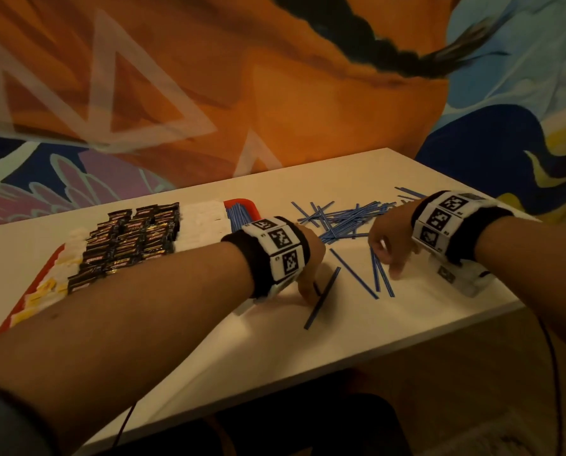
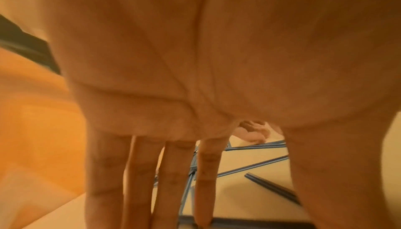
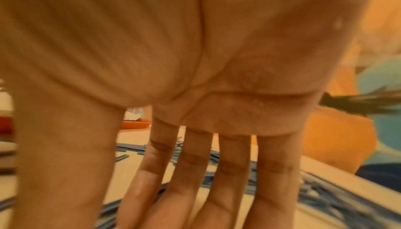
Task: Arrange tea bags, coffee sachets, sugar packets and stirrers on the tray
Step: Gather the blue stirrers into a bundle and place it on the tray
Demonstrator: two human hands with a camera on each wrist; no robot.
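Note:
A red tray (image 1: 242, 203) at the table's left holds rows of yellow-tagged tea bags (image 1: 44, 291), dark coffee sachets (image 1: 133, 241), white sugar packets (image 1: 202, 225) and, at its far end, blue stirrers (image 1: 240, 215). A loose heap of blue stirrers (image 1: 340, 215) lies right of the tray. My left hand (image 1: 309, 281) points down with straight fingers (image 2: 206, 181) and touches a single stirrer (image 1: 322, 297) near the front. My right hand (image 1: 390, 248) hovers with spread fingers (image 3: 188, 181) over a few separate stirrers (image 1: 382, 281). Neither hand grips anything.
The white table (image 1: 275, 340) ends in a front edge close below my hands, with wooden floor beyond. A painted orange and blue wall (image 1: 275, 77) stands right behind the table. Thin cables (image 1: 551, 373) hang from both wrists.

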